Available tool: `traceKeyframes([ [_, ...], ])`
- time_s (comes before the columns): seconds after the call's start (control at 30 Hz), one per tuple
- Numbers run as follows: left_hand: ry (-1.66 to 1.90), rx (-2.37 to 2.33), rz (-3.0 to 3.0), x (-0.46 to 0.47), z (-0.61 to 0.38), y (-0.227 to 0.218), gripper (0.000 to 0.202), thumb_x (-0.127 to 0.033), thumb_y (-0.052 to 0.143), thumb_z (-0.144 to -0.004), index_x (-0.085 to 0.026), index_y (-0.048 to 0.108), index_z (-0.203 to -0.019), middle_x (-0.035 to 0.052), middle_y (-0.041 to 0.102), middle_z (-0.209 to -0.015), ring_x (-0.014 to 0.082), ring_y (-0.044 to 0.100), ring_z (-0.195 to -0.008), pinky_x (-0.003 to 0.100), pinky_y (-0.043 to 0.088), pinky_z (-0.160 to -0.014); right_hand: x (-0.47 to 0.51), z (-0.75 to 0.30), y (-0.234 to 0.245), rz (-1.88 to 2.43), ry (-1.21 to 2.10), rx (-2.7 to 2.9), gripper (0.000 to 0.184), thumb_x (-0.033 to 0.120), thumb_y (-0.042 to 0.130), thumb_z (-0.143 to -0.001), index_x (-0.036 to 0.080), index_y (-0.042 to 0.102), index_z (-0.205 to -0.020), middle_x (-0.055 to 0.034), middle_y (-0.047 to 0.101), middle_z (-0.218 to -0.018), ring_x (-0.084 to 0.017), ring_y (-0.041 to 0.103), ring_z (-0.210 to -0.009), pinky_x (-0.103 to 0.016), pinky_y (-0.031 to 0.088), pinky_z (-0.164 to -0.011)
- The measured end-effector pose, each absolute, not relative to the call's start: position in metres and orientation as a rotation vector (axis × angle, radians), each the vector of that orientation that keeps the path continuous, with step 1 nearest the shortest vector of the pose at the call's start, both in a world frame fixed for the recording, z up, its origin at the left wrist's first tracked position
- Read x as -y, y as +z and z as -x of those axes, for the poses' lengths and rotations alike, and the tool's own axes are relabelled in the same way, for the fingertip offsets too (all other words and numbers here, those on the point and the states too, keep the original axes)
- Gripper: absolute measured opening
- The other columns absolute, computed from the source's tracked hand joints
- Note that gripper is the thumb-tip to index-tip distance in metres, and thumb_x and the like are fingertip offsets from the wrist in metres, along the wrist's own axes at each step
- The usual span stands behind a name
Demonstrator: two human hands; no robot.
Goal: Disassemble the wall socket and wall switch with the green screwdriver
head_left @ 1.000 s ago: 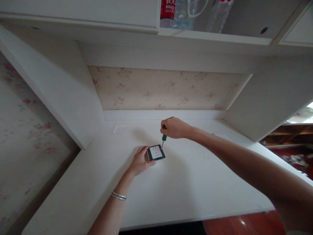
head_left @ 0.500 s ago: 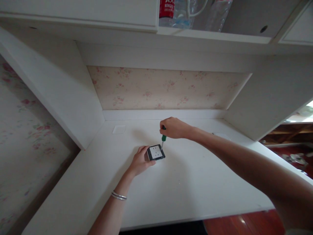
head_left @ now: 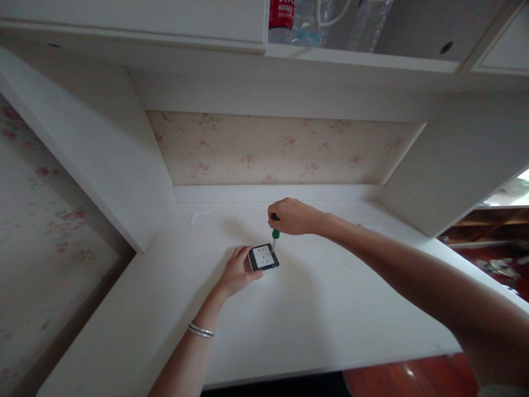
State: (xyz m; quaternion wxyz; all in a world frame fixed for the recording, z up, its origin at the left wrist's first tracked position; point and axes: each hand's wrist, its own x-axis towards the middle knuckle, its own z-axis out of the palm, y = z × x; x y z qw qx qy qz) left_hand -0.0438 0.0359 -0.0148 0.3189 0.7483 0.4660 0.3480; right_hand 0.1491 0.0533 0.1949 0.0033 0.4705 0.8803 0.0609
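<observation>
Your left fingers (head_left: 239,252) clasp socket (head_left: 263,256) by edges, likely bracing it on desk (head_left: 351,309); right fingers (head_left: 271,210) grip screwdriver (head_left: 275,234) near upright, seemingly for straight pressure.

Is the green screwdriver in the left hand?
No, the right hand grips the green screwdriver, while the left hand holds the socket panel.

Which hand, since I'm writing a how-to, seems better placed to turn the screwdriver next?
Probably the right hand: it grips the green screwdriver, with the tip at the right side of the socket plate. The left hand is occupied, holding that plate's left side.
</observation>
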Motion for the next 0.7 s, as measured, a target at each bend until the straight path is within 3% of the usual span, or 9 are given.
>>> traceKeyframes([
  [0.57,0.911,-1.215,-1.946,-0.0355,0.0434,-0.0118,0.07,-0.033,0.075,-0.06,-0.023,0.047,-0.124,0.0075,0.045,-0.127,0.0248,0.044,-0.119,0.037,0.032,-0.104,-0.0553,-0.1478,0.1918,-1.471,0.214,-2.731,0.026,0.027,0.044,-0.081,0.017,0.068,-0.084,-0.0089,0.07,-0.086,-0.022,0.062,-0.078,-0.027,0.039,-0.064],
  [0.7,0.923,-1.211,-1.956,-0.0341,0.043,-0.0089,0.071,-0.032,0.075,-0.059,-0.023,0.048,-0.124,0.0073,0.047,-0.125,0.0244,0.045,-0.118,0.035,0.034,-0.103,-0.0548,-0.1464,0.193,-1.506,0.196,-2.655,0.037,0.043,0.04,-0.086,0.016,0.065,-0.092,-0.0128,0.068,-0.092,-0.025,0.063,-0.083,-0.029,0.041,-0.068],
])
